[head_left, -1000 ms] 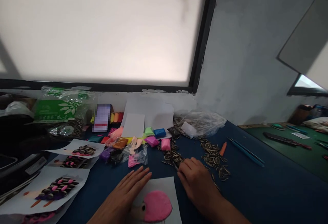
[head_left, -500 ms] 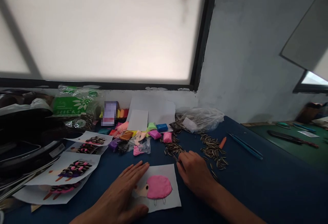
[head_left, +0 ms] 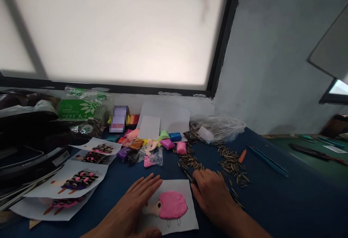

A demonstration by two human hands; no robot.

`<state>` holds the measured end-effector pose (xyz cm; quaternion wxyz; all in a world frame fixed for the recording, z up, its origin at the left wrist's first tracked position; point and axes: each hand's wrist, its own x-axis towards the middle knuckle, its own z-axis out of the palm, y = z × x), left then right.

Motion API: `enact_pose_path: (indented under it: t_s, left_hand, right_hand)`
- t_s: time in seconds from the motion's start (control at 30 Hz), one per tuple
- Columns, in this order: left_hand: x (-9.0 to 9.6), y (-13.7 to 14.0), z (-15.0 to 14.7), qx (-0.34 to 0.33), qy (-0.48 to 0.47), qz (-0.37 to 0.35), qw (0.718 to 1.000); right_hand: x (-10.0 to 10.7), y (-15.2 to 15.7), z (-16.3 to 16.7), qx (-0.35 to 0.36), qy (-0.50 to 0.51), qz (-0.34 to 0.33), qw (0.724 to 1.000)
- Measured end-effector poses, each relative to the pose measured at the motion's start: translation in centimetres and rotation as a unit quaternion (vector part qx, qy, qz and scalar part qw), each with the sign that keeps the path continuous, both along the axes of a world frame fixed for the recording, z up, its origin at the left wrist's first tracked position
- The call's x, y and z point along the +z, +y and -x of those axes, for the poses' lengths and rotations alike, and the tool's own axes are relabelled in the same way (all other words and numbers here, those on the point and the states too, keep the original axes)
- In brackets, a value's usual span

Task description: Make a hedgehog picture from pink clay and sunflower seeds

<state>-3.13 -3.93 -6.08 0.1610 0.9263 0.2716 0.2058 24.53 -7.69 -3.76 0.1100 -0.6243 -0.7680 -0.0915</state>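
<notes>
My left hand [head_left: 133, 205] lies flat with its fingers stretched out, resting on the left part of a white paper sheet [head_left: 190, 209]. On that sheet is a hedgehog figure with a pink clay body [head_left: 173, 204], a pale snout, a dark eye and two drawn legs without clay. To the right of the sheet, my right hand [head_left: 210, 191] is closed around a dark, slim pen [head_left: 187, 173], whose far end points up and left. Just beyond that hand lies a pile of striped sunflower seeds [head_left: 190, 161].
Finished hedgehog pictures [head_left: 78, 180] overlap on the left. Behind are clay packets [head_left: 167, 143], a green seed bag [head_left: 77, 109], a plastic bag of seeds [head_left: 220, 129] and propped white paper [head_left: 168, 114]. Blue tweezers [head_left: 269, 161] and an orange clay piece [head_left: 242, 156] lie to the right.
The whole view has shifted slightly, so things sit a little further right. More of the pen shows ahead of my right hand. My left hand stays on the paper.
</notes>
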Motion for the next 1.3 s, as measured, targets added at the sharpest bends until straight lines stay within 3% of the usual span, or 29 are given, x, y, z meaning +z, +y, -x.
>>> enact_pose_path:
  t_s: [0.17,0.3,0.37,0.57,0.97,1.3]
  left_hand:
    - [-2.2,2.3,0.3,0.12,-0.095,-0.024,0.988]
    - [-2.7,5.4,-0.6,0.196,-0.063,-0.095,0.974]
    - [-2.4,6.7,-1.6,0.202,-0.014,-0.14,0.969]
    - [-1.7,8.0,-4.1,0.159,0.06,-0.158,0.973]
    - [-1.3,9.3,-5.4,0.094,0.073,-0.125,0.985]
    - [-2.4,9.9,-4.5,0.081,-0.003,-0.113,0.99]
  right_hand:
    - [-1.0,0.1,-0.2,0.034,0.03,-0.052,0.998]
    - [-2.1,0.6,-0.7,0.081,0.041,-0.099,0.991]
    - [-2.9,0.9,-1.1,0.103,0.043,-0.118,0.987]
    - [-4.8,1.8,-1.3,0.114,0.03,-0.196,0.974]
    - [-3.1,1.0,-1.0,0.104,0.017,-0.088,0.991]
    - [-2.1,1.9,0.2,0.056,0.024,0.026,0.998]
